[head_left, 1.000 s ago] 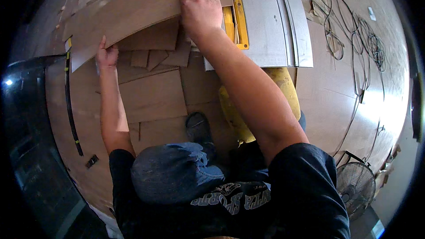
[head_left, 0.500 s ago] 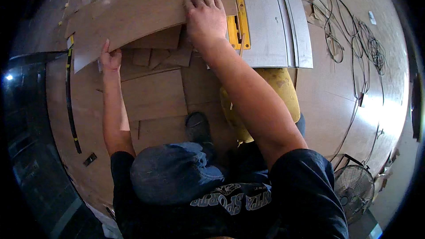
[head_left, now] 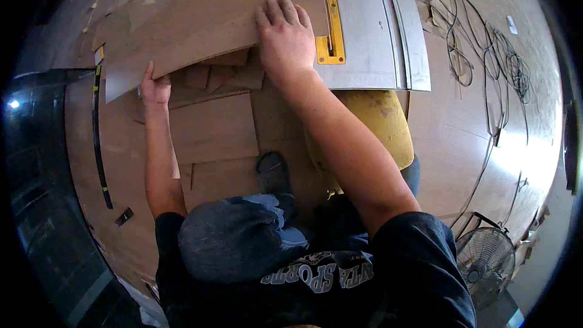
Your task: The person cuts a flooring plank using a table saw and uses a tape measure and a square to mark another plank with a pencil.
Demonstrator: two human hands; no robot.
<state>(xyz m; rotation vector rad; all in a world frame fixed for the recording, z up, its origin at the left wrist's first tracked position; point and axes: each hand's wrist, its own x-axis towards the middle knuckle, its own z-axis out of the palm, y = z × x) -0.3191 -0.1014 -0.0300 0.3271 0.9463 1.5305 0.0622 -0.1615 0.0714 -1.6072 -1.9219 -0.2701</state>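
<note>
A large, thin brown board (head_left: pixel 200 21) lies partly on a grey metal machine table (head_left: pixel 364 30) with a yellow slotted strip (head_left: pixel 333 12) set in it. My left hand (head_left: pixel 156 90) grips the board's near edge at the left, thumb on top and the other fingers partly hidden underneath. My right hand (head_left: pixel 285 36) rests flat on the board's near right part, fingers stretched out and just left of the yellow strip. The board's left end reaches past the table. Brown offcuts (head_left: pixel 221 76) show in the gap below the board.
A yellow stool-like seat (head_left: pixel 379 121) is under my right forearm. Flat brown sheets (head_left: pixel 212 127) cover the floor by my shoe (head_left: pixel 273 173). Black cables (head_left: pixel 516 70) lie coiled at the right, a fan (head_left: pixel 484 261) stands at lower right, and a black strip (head_left: pixel 96 133) lies at the left.
The board and both hands have shifted slightly toward me. A thin sliver of wood by the near end of the yellow strip is no longer visible there.
</note>
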